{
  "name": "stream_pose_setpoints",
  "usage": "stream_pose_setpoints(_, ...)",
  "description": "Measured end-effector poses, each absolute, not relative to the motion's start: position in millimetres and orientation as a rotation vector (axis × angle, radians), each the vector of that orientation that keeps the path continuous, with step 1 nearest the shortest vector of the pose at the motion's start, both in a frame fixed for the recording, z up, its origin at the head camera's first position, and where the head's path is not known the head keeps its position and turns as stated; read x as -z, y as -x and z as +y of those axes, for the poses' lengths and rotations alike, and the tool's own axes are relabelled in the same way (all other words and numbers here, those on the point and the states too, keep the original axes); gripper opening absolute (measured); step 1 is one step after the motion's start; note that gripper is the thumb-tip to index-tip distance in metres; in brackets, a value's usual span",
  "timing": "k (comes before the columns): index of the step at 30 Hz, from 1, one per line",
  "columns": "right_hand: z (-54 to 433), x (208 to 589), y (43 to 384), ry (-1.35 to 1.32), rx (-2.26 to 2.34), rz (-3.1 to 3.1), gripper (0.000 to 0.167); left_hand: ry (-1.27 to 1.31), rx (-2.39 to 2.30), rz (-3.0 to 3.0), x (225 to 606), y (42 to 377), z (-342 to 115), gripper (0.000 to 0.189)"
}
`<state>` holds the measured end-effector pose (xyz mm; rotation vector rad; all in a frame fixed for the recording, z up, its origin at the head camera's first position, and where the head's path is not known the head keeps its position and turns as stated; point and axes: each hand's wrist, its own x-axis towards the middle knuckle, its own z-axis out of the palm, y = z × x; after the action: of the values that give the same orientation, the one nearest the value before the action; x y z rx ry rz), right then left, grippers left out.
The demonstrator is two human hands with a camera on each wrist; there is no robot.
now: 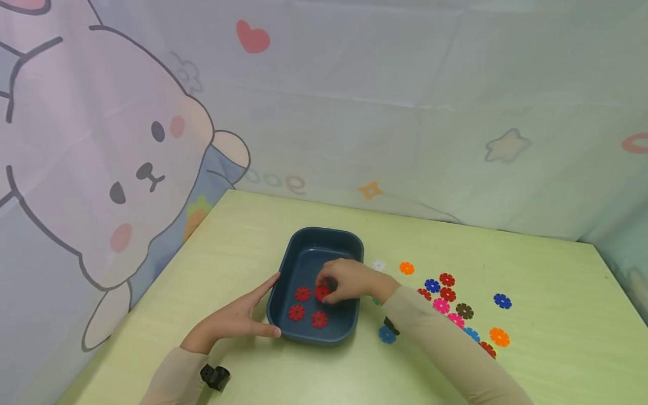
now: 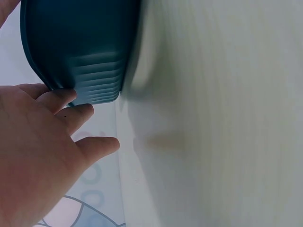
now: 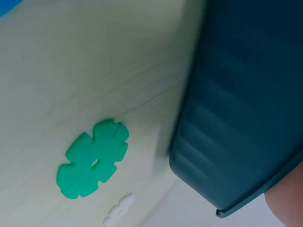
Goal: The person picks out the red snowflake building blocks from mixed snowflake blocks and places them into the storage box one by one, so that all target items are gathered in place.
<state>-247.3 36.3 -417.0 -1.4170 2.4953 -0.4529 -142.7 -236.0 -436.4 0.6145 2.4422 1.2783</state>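
A dark blue basin [image 1: 314,340] stands on the table. My left hand [image 1: 230,320] rests at its left side, thumb and fingers spread and straight against the wall; in the left wrist view, fingers [image 2: 57,99] touch the basin's outside. My right hand [image 1: 349,279] reaches in over the right rim, its thumb and curled fingers pinching a red notched disc [image 1: 321,293]. Several other red notched discs [image 1: 296,313] lie flat on the basin floor. In the right wrist view the basin wall [image 3: 236,118] hides most of that hand.
Right of the basin lie scattered notched discs: orange [image 1: 406,268], dark blue [image 1: 503,301], pink [image 1: 441,305], brown [image 1: 464,310], light blue [image 1: 387,335] and red [image 1: 447,279]. A green disc [image 3: 93,160] lies close beside the basin. A printed curtain [image 1: 430,112] hangs behind the table.
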Motion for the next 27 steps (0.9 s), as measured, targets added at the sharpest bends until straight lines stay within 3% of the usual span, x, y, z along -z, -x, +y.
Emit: stream_pose_setpoints(27, 29.5, 420.0, 243.6, 1.205, 0.233, 2.591, 0.025, -0.609, -1.319, 2.424, 435.7, 141.9, -235.4, 0.110)
